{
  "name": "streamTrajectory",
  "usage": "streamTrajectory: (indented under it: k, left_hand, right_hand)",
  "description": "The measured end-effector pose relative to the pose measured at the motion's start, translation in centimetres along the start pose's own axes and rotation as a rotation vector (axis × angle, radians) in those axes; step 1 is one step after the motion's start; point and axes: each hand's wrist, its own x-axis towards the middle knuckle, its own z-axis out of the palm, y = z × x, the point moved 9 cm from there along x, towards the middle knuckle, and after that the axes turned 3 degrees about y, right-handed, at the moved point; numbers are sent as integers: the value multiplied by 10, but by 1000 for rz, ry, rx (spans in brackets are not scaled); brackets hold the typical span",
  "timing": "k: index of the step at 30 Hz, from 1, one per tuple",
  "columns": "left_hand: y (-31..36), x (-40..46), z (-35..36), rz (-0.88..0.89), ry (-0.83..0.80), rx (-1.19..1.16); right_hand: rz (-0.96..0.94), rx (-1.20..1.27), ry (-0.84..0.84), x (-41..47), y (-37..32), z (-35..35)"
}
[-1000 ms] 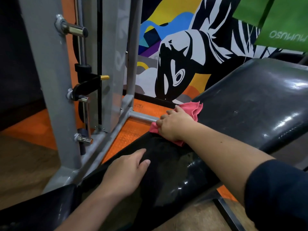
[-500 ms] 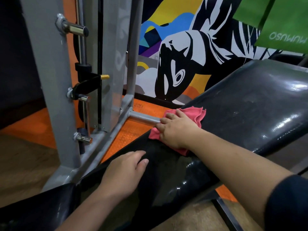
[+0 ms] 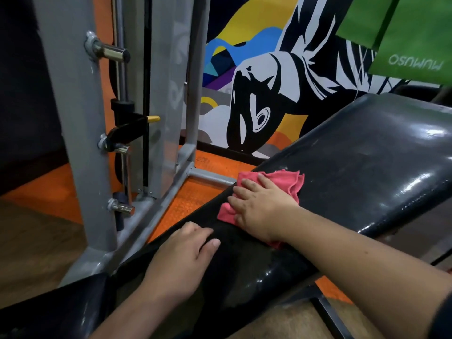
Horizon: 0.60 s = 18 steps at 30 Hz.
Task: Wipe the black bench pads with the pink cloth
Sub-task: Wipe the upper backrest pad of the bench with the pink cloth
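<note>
Dim light, glare on bench pad (image 3: pixel 381 152)

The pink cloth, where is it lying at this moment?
In the head view the pink cloth lies right of centre on the black bench pad, near its far edge, pressed flat under the right hand; the left hand rests nearer the camera.

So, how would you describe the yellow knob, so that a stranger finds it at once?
Start at the big grey frame left of the black bench pad. Halfway up its post, a black bracket sticks out toward the mural. The knob is the small yellow tip on that bracket; the pegs nearby are all shiny metal.
</note>
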Motion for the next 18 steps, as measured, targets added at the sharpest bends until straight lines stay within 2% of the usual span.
streamTrajectory:
  k: [4, 8, 12, 16, 18]
  left_hand:
    - [0, 0, -1, -4, 3, -4]
    - [8, -3, 2, 22, -10, -11]
    - [7, -4, -1, 16, 5, -18]
    - [11, -7, -4, 16, 4, -17]
    - [9, -7, -9, 15, 21, -14]
  right_hand:
    - [59, 8, 10, 6, 2, -10]
    - [-47, -5, -35, -7, -10, -1]
    - [28, 5, -17, -3, -5, -7]
    - [-57, -24, -23, -14, -20, 1]
    - [-42, -4, -1, -17, -11, -3]
